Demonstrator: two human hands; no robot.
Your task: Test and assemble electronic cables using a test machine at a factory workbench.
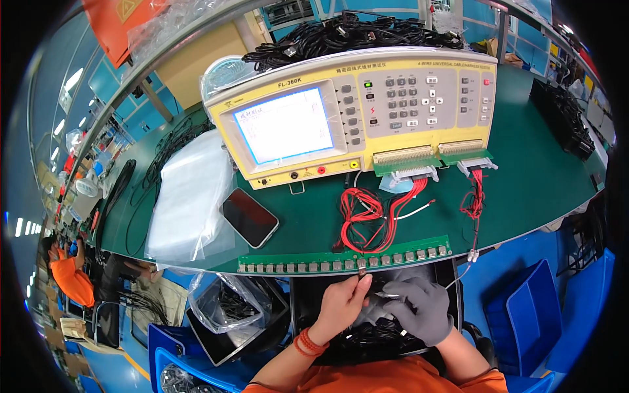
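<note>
My bare left hand (342,300), a red bead bracelet at its wrist, pinches a small cable plug (362,270) at a socket in the middle of a long green circuit board (303,267). Whether the plug is fully seated I cannot make out. The board carries a row of metal sockets along the table's near edge. My right hand (422,311), in a grey glove, is closed just right of the left one. Between its thumb and fingers shows a silver cable end (388,295). Below both hands, black cables (367,339) lie in a dark bin.
A yellow-and-grey cable tester (354,111) with a lit screen stands on the green table (308,219). Red wires (367,223) run from it. A phone (250,217) and plastic bags (190,196) lie left. Blue bins (524,314) stand right; a co-worker (72,275) sits far left.
</note>
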